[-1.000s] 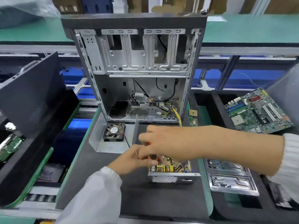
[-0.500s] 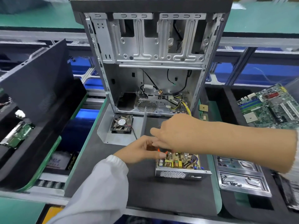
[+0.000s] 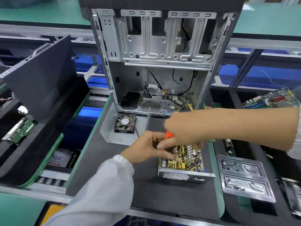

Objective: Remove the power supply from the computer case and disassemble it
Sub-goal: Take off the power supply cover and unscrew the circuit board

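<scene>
Orange tool handle (image 3: 168, 134) gripped in our right hand (image 3: 182, 129) | left hand (image 3: 147, 146) fingers curled onto open power supply (image 3: 182, 162) | supply on dark surface (image 3: 162, 193) before computer case (image 3: 159, 54)

One computer case (image 3: 162, 51), one power supply (image 3: 182, 162), one fan (image 3: 125, 123), two hands.

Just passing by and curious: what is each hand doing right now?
Left hand: fingers curled at the power supply edge; grip unclear.
Right hand: holding an orange-handled screwdriver.
</scene>
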{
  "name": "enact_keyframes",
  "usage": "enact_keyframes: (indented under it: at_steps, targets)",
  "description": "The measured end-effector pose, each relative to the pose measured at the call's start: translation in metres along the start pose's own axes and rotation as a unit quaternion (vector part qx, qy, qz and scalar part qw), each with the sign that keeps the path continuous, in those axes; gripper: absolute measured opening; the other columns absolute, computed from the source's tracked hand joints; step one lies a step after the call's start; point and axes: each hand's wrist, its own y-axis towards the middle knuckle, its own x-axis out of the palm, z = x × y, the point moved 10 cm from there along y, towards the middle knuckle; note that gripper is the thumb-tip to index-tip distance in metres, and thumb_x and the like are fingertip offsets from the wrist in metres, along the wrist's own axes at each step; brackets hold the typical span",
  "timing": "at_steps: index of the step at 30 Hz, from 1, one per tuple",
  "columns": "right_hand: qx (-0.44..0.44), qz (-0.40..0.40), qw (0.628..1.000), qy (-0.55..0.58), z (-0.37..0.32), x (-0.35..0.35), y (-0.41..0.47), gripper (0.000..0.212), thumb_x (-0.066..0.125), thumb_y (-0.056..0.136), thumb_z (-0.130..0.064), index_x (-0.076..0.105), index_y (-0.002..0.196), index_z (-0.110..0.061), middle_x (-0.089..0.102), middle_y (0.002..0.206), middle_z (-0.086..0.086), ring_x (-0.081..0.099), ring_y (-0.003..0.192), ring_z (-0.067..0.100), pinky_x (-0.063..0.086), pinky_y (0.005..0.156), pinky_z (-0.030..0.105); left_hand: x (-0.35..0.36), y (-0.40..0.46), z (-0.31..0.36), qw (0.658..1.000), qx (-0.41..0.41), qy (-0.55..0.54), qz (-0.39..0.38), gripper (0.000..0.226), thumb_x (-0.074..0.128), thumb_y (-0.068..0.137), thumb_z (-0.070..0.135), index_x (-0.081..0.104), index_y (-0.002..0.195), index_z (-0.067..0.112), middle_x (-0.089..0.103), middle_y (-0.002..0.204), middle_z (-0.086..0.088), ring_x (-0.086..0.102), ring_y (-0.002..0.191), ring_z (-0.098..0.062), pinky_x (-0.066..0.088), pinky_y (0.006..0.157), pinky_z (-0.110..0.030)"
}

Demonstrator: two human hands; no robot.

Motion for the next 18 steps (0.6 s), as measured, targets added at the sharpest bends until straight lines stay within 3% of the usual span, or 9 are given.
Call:
enact_keyframes:
  at_steps: [1, 2, 4, 6, 9, 12, 13, 16, 18]
  targets:
    - [0.001, -0.018, 1.0, -0.018, -0.001, 0.003, 0.004, 0.051, 0.047, 0.09, -0.06, 0.058, 0.093, -0.01, 0.063, 0.055, -0.002, 0.06, 0.05, 0.011, 0.041, 0.041, 0.021, 0.002, 0.0, 0.0, 1.0, 0.0, -0.012, -0.004, 0.033, 0.078, 0.076, -0.002, 0.074, 0.09, 0.028, 0.074, 0.089, -0.002, 0.068, 0.091, -0.021, 0.056, 0.087, -0.041]
    - [-0.021, -0.02, 0.998, -0.06, -0.006, 0.003, 0.007, 0.044, 0.049, 0.093, -0.053, 0.06, 0.096, -0.01, 0.064, 0.06, -0.003, 0.057, 0.055, 0.012, 0.038, 0.044, 0.022, 0.003, -0.001, 0.0, 1.0, -0.001, -0.015, -0.012, 0.034, 0.076, 0.077, -0.003, 0.073, 0.089, 0.028, 0.073, 0.092, -0.002, 0.067, 0.094, -0.022, 0.055, 0.089, -0.038]
    - [-0.078, 0.005, 0.984, -0.161, -0.023, -0.002, 0.006, 0.028, 0.055, 0.093, -0.037, 0.057, 0.112, -0.017, 0.06, 0.087, -0.002, 0.05, 0.068, 0.016, 0.031, 0.049, 0.026, 0.004, -0.002, -0.001, 0.999, -0.002, -0.021, -0.04, 0.032, 0.07, 0.082, -0.007, 0.071, 0.099, 0.021, 0.072, 0.102, -0.005, 0.066, 0.103, -0.024, 0.051, 0.096, -0.038]
    - [-0.133, 0.055, 0.963, -0.227, -0.041, -0.006, 0.002, 0.034, 0.059, 0.09, -0.023, 0.047, 0.121, -0.027, 0.045, 0.102, -0.003, 0.048, 0.077, 0.015, 0.029, 0.052, 0.026, 0.002, -0.004, -0.002, 0.998, -0.012, -0.026, -0.063, 0.032, 0.066, 0.085, -0.007, 0.068, 0.113, 0.008, 0.072, 0.111, -0.002, 0.064, 0.112, -0.02, 0.049, 0.099, -0.033]
    - [-0.207, 0.09, 0.939, -0.26, -0.057, -0.004, -0.007, 0.041, 0.063, 0.086, -0.031, 0.04, 0.121, -0.031, 0.035, 0.106, -0.003, 0.047, 0.098, 0.018, 0.027, 0.055, 0.028, 0.007, -0.006, -0.003, 0.997, -0.014, -0.016, -0.08, 0.024, 0.067, 0.085, -0.004, 0.068, 0.109, 0.001, 0.073, 0.106, -0.002, 0.065, 0.108, -0.017, 0.048, 0.095, -0.025]
    - [-0.087, 0.089, 0.974, -0.188, -0.027, -0.02, -0.007, 0.057, 0.057, 0.076, -0.069, 0.036, 0.106, -0.025, 0.039, 0.084, -0.004, 0.042, 0.064, 0.015, 0.025, 0.049, 0.028, 0.003, -0.003, -0.001, 0.999, -0.016, -0.019, -0.03, 0.035, 0.068, 0.084, -0.008, 0.074, 0.097, 0.024, 0.074, 0.092, 0.001, 0.068, 0.091, -0.013, 0.054, 0.085, -0.029]
    - [-0.049, 0.104, 0.976, -0.186, -0.021, -0.025, -0.007, 0.053, 0.05, 0.081, -0.07, 0.038, 0.097, -0.022, 0.043, 0.077, -0.002, 0.041, 0.059, 0.015, 0.028, 0.049, 0.029, 0.002, -0.001, -0.001, 1.0, -0.017, -0.011, -0.024, 0.037, 0.068, 0.084, -0.007, 0.073, 0.099, 0.026, 0.073, 0.092, 0.0, 0.068, 0.09, -0.013, 0.054, 0.083, -0.03]
    - [-0.048, 0.138, 0.957, -0.249, -0.026, -0.024, -0.005, 0.025, 0.044, 0.099, -0.04, 0.048, 0.087, -0.019, 0.049, 0.075, -0.001, 0.05, 0.069, 0.022, 0.036, 0.058, 0.031, 0.003, -0.002, -0.004, 0.999, -0.02, -0.027, -0.022, 0.036, 0.066, 0.086, -0.01, 0.07, 0.107, 0.019, 0.073, 0.095, -0.001, 0.069, 0.091, -0.017, 0.052, 0.082, -0.024]
    - [-0.067, 0.099, 0.969, -0.215, -0.025, -0.015, -0.008, 0.018, 0.045, 0.099, -0.035, 0.045, 0.11, -0.02, 0.047, 0.094, 0.005, 0.051, 0.08, 0.024, 0.035, 0.057, 0.032, 0.001, -0.002, -0.005, 0.999, -0.021, -0.042, -0.008, 0.029, 0.067, 0.086, -0.007, 0.071, 0.104, 0.016, 0.072, 0.098, -0.008, 0.067, 0.094, -0.022, 0.053, 0.088, -0.032]
